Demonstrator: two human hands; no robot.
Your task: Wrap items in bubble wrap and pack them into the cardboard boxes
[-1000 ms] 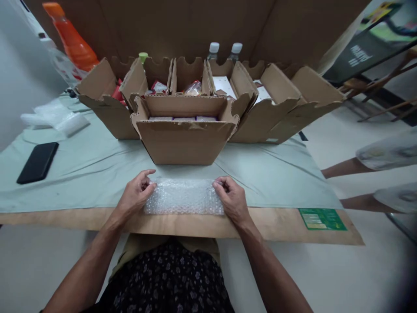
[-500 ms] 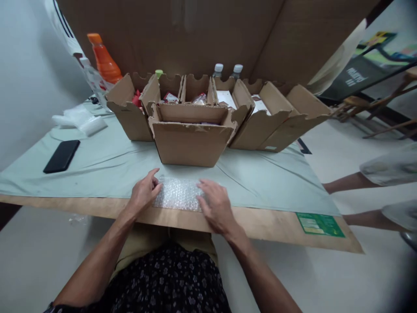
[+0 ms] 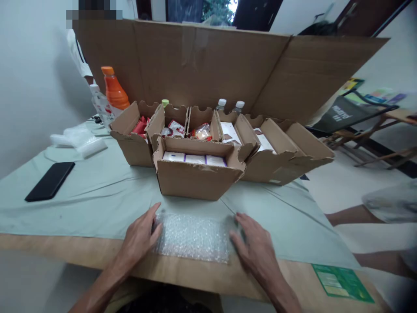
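A sheet of bubble wrap lies flat on the table's near edge. My left hand rests on its left edge, fingers stretched out flat. Over on the sheet's right edge my right hand lies flat too, fingers extended. Neither hand grips anything. Just beyond the sheet stands an open cardboard box with a row of white packets inside.
Several more open cardboard boxes with goods stand behind, backed by a tall cardboard sheet. An orange bottle, a black phone and plastic bags lie left. A green label sits right. Another person's limbs show at right.
My right hand slid back from the middle of the bubble wrap to its right edge, and both hands opened flat. The view has tilted upward.
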